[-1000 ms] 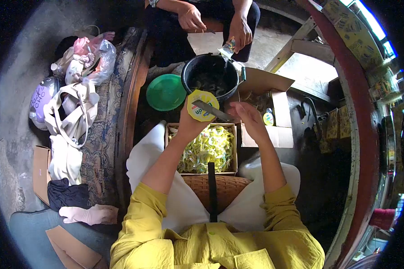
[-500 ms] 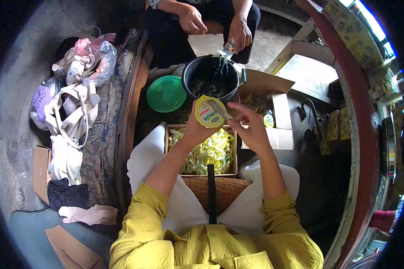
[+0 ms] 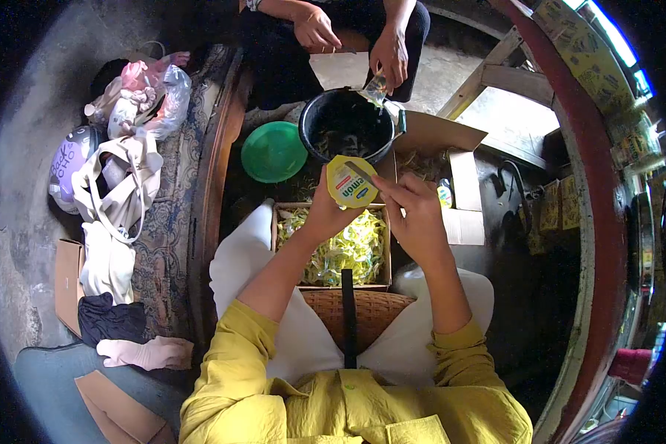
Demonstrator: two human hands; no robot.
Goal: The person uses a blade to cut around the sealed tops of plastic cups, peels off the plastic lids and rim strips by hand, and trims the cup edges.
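Note:
My left hand (image 3: 327, 211) is wrapped round a stack of yellow labels (image 3: 349, 183) printed with green "emon" lettering. Over the top label lies a thin grey blade (image 3: 360, 175). My right hand (image 3: 416, 212) is closed on the blade's right end, its fingers close to the label's right edge. Below both hands stands a box (image 3: 388, 266) filled with cut yellow strips (image 3: 344, 248). Just beyond the labels is a black bucket (image 3: 308, 140) with dark contents.
Opposite, a person's hands (image 3: 389, 59) hold a clear wet packet over the bucket. A green lid (image 3: 274, 152) lies to the left. An open cardboard box (image 3: 464, 181) is at the right. Bags (image 3: 118, 185) lie on the left bench.
My right hand has moved in against the labels, and the blade has shifted across the top label. The other person's packet has tilted a little.

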